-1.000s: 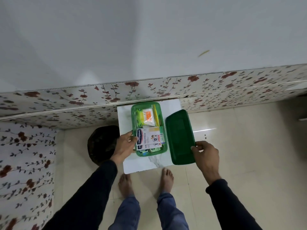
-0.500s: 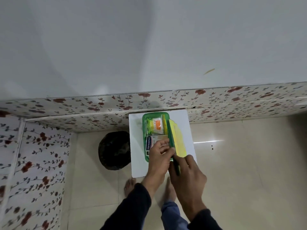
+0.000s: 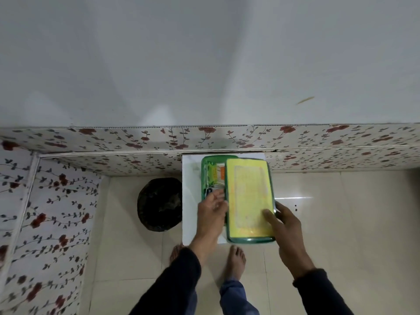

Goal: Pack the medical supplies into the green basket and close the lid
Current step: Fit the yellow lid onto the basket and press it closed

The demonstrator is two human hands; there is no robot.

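A small white rectangular table [image 3: 189, 201] stands against a floral-patterned wall panel [image 3: 136, 142]; on it sits the green translucent plastic basket [image 3: 210, 159], with packets of medical supplies [image 3: 214, 175] showing through its open left part; the green-rimmed rectangular lid with a yellow face [image 3: 248, 196] lies tilted over the basket's right side, reaching from the table's 12 o'clock edge to its 6 o'clock edge and not seated flat. The right hand [image 3: 283, 226] clamps the lid at its 4 o'clock corner, thumb pressed on the yellow face, the other fingers wrapped round the rim; the lid therefore lies at 10 o'clock from that hand. The left hand [image 3: 211, 213] rests at the lid's left edge near the basket's 6 o'clock end, fingers loosely spread and touching the rim, gripping nothing that can be made out; the basket lies at 12 o'clock from it. A dark round bin [image 3: 160, 204] stands on the tiled floor [image 3: 341, 235] at 9 o'clock of the table; two bare feet show beneath the table's near edge.
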